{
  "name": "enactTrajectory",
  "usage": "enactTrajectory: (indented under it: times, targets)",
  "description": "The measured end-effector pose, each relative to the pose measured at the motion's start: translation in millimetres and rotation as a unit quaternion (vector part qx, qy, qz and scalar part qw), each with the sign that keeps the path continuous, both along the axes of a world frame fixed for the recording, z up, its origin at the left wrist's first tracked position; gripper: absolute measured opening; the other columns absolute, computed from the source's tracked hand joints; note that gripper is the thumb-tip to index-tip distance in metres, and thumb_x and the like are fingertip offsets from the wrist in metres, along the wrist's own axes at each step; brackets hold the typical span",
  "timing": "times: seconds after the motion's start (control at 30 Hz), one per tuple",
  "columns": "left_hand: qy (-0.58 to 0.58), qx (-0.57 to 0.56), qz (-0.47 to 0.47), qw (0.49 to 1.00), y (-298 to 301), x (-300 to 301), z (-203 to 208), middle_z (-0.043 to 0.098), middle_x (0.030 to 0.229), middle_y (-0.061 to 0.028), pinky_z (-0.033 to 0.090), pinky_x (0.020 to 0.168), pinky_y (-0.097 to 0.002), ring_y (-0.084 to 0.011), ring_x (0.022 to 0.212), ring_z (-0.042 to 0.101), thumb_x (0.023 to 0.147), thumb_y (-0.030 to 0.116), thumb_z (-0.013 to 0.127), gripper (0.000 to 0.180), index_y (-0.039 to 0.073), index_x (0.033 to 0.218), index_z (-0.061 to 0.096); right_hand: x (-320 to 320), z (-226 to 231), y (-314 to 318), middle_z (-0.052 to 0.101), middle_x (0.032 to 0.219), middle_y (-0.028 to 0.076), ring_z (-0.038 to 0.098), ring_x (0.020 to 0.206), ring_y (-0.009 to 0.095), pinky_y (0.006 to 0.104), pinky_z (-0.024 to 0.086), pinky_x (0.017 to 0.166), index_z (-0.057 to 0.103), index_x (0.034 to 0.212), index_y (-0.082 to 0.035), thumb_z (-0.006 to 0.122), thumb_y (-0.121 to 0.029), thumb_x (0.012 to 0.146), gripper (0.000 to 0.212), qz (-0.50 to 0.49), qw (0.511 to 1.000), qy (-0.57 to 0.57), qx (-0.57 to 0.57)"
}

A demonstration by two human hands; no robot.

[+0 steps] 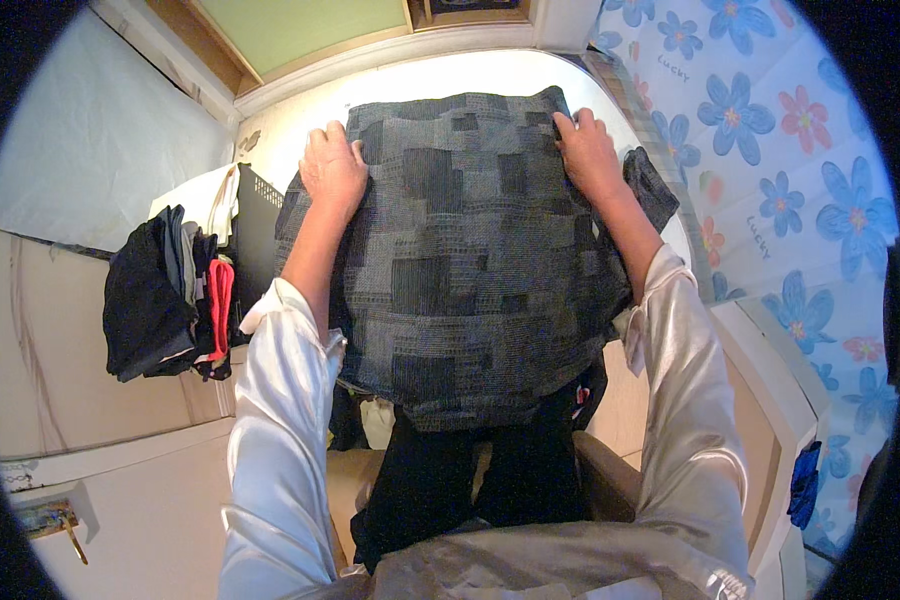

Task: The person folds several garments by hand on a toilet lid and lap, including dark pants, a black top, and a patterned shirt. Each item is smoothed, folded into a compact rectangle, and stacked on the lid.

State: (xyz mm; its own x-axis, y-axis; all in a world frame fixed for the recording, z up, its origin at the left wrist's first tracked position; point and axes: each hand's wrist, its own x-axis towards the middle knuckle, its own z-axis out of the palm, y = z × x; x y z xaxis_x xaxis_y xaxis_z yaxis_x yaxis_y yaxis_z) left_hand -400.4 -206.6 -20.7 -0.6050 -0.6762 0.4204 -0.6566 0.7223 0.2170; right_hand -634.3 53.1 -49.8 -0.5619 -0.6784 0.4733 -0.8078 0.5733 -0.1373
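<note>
A dark grey garment [470,240] with a pattern of black and grey blocks lies spread over a white tabletop [610,100], and its lower part hangs toward my lap. My left hand [332,170] is closed on its left edge near the far left corner. At the far right corner, my right hand [588,155] grips the edge between thumb and fingers. A bunched dark piece of fabric [652,190], perhaps its sleeve, sticks out beyond my right wrist. The garment's underside is hidden.
Left of the table, a dark basket [258,215] stands beside a stack of folded clothes [155,300] in black, grey and red. A flower-printed sheet [735,115] covers the right side. A door handle [73,535] shows at lower left.
</note>
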Motion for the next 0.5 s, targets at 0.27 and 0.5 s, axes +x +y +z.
enactTrajectory:
  times: [0.27,0.5]
  targets:
    - [-0.065,-0.053,-0.27,0.959,67.3,34.9,-32.8,0.046,0.143,-0.0194,0.029,0.114,-0.0475,-0.0353,0.136,0.041,0.096,0.031,0.059,0.048,0.008,0.137,0.05,50.5,-2.9,28.4,0.05,0.14,0.01,0.052,0.125,0.03,0.0457,0.046,0.094,0.054,0.133,-0.016,0.058,-0.021,0.094,0.04,0.179,0.981,0.049,0.062]
    - [-0.132,-0.019,-0.182,0.974,53.5,45.7,-28.0,0.033,0.155,-0.0198,0.02,0.118,-0.0522,-0.04,0.143,0.03,0.101,0.055,0.039,0.063,0.017,0.151,0.037,48.8,24.0,59.2,0.052,0.139,0.013,0.055,0.123,0.033,0.0453,0.048,0.098,0.055,0.133,-0.012,0.064,-0.029,0.09,0.047,0.11,0.991,-0.045,0.057]
